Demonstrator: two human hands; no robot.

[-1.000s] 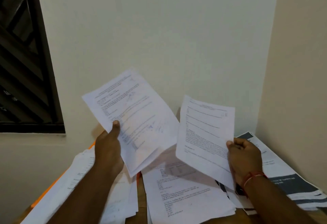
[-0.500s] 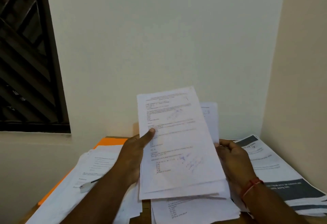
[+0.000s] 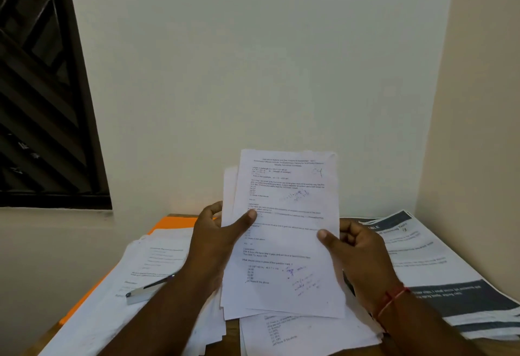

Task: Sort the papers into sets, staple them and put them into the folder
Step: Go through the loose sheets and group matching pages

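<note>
left hand [image 3: 213, 239] and right hand [image 3: 363, 254] both pinch one white printed paper stack [image 3: 284, 237]; one silver metal stapler [image 3: 146, 289], one flat orange folder [image 3: 174, 222] lie left.

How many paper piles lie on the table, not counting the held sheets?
3: left pile on the orange folder, under the stapler; middle pile below the held sheets; right pile with dark bands. The held sheets may hide more.
</note>
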